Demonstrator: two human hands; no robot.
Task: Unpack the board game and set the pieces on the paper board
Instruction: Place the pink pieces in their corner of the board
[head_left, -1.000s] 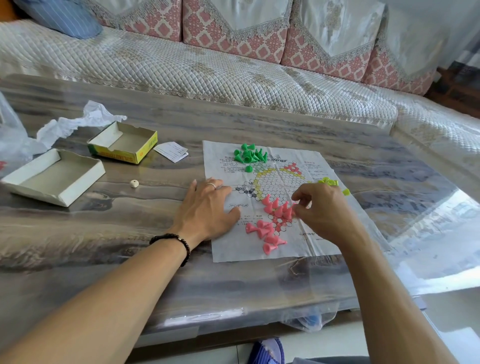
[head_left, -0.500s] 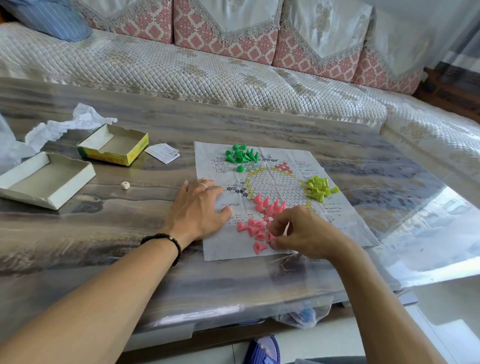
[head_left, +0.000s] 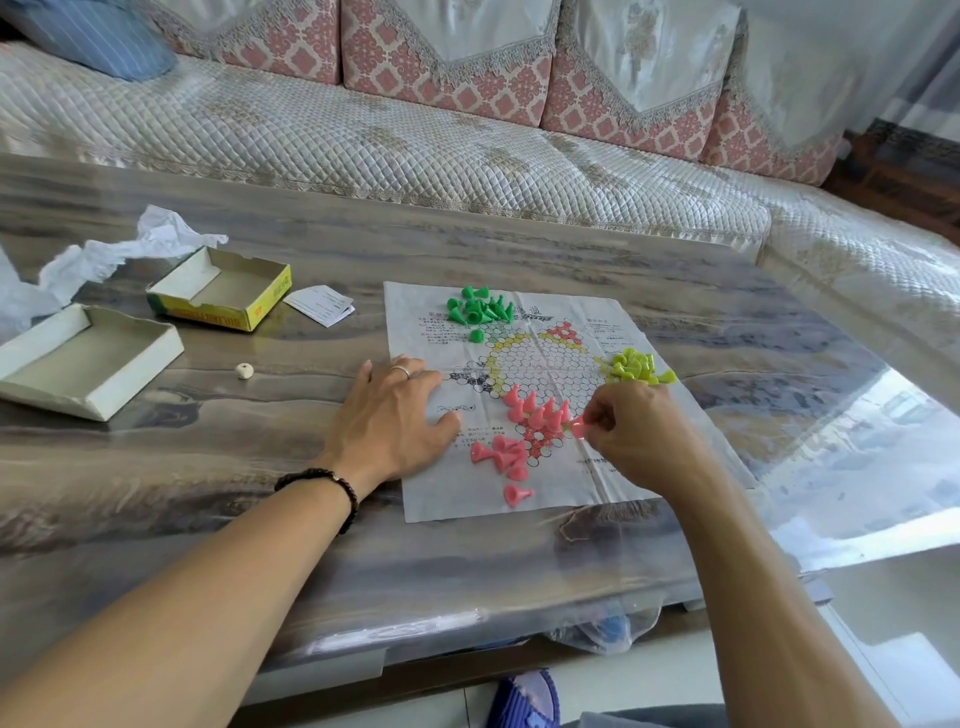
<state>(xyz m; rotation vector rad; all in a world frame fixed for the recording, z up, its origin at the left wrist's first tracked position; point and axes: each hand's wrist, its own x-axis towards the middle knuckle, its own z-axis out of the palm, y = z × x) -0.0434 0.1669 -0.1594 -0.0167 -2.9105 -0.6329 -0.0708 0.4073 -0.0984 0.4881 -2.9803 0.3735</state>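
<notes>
Pinching one pink piece (head_left: 578, 426), the right hand (head_left: 636, 431) hovers at 3 o'clock of the standing pink pieces (head_left: 537, 413) on the paper board (head_left: 550, 493). The left hand (head_left: 389, 421) presses the board's 9 o'clock edge, fingers (head_left: 410, 371) straight.

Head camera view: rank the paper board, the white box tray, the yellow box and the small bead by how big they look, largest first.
1. paper board
2. white box tray, though it lies nearer the frame edge
3. yellow box
4. small bead
</notes>
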